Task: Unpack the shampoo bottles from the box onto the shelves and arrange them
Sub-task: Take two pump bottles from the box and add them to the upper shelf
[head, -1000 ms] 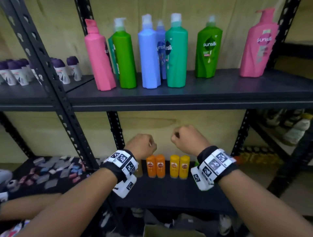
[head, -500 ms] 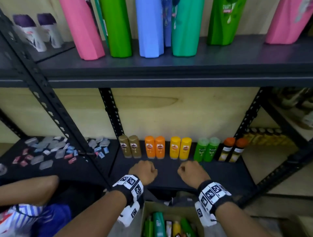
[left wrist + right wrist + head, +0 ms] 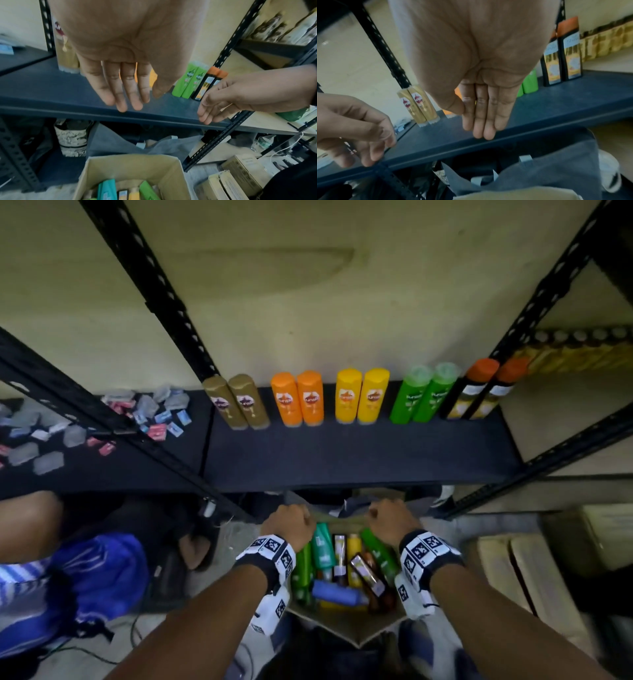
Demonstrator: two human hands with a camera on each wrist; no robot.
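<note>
An open cardboard box on the floor holds several shampoo bottles, among them a teal one, a green one and a blue one lying across. My left hand and right hand hover over the box's far edge, apart, holding nothing. The wrist views show the left hand's fingers and the right hand's fingers hanging loosely straight. On the dark lower shelf stand pairs of gold, orange, yellow, green and black orange-capped bottles.
Small sachets litter the neighbouring shelf on the left. Black perforated uprights flank the bay. Another person's limb and a blue bag sit at left. Cardboard boxes lie at right. A shoe and grey cloth are under the shelf.
The head view has tipped down from the upper shelf of tall pump bottles to the lower shelf and the box. Both hands have dropped from shelf height to just above the box.
</note>
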